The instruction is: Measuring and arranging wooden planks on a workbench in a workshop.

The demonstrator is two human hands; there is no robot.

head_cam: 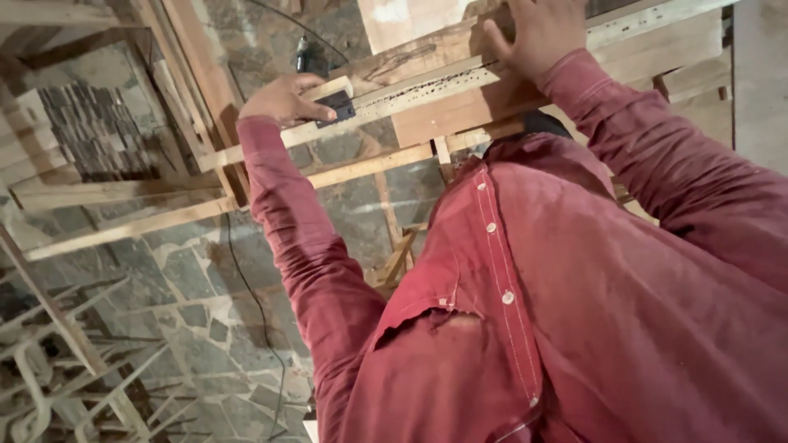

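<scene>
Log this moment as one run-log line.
left hand: grips small dark block on wooden strip | right hand: pressed flat on wooden board | floor: stone, black cable

The scene is seen from one head-worn camera, aimed steeply down over the red shirt [574, 328] onto the floor [205, 279], close in.

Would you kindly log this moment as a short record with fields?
Setting: wood workshop, stone floor
Left hand: grips a small dark block against the strip's end
Right hand: pressed flat on the board
Strip: long pale wood, dark specks, lying across the board
Cable: black, trailing over the floor
Clothing: red shirt
</scene>
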